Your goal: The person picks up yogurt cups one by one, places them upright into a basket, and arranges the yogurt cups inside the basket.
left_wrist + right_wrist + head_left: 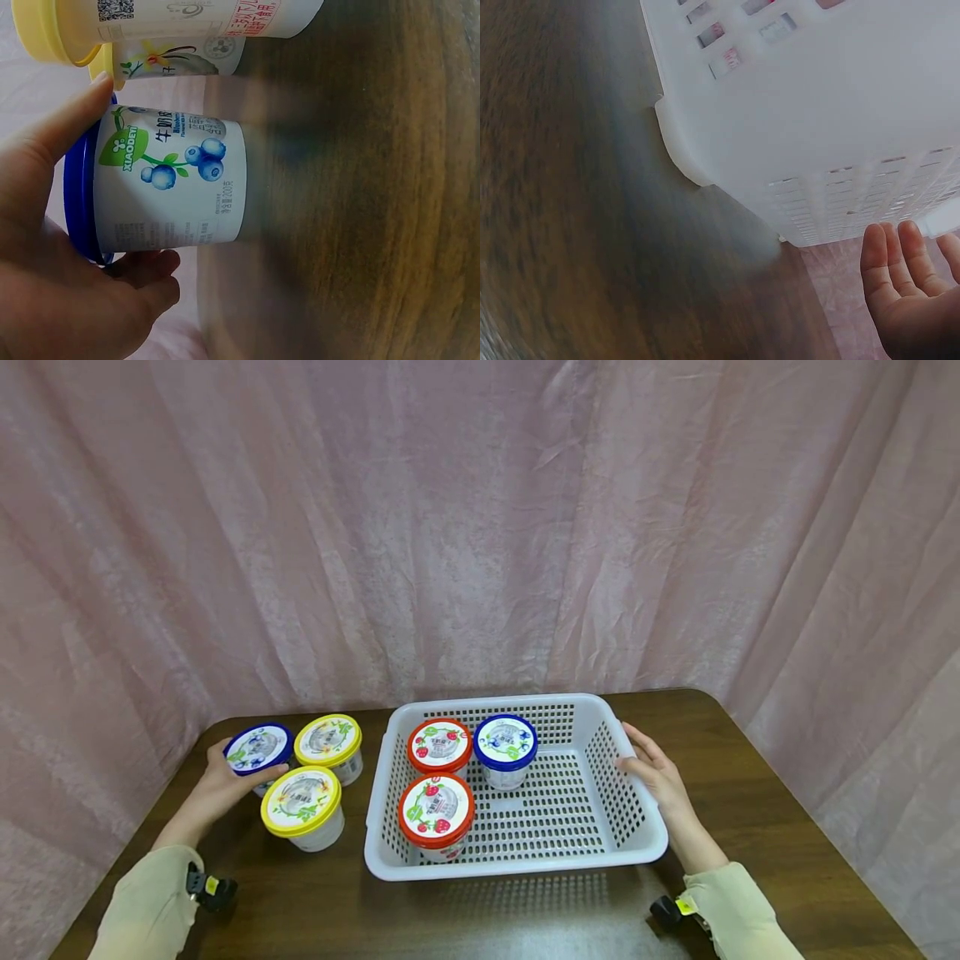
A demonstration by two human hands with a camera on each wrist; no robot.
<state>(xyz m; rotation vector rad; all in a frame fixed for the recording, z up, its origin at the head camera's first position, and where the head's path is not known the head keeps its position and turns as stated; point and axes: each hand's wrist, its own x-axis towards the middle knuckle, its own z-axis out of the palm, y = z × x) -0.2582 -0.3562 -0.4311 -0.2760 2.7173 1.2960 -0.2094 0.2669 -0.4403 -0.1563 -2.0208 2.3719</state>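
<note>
At the table's left, my left hand grips a blue-lidded yogurt cup by its lid, thumb on one side and fingers on the other. Blueberries are printed on its white wall. Two yellow-lidded yogurt cups, a rear one and a front one, stand just right of it. My right hand holds the right rim of a white plastic basket, thumb over the rim and fingers outside; in the right wrist view its thumb is hidden.
Inside the basket, two red-lidded cups, a rear one and a front one, stand along the left side. Another blue-lidded cup is beside them near the back. A pink curtain hangs behind the brown wooden table.
</note>
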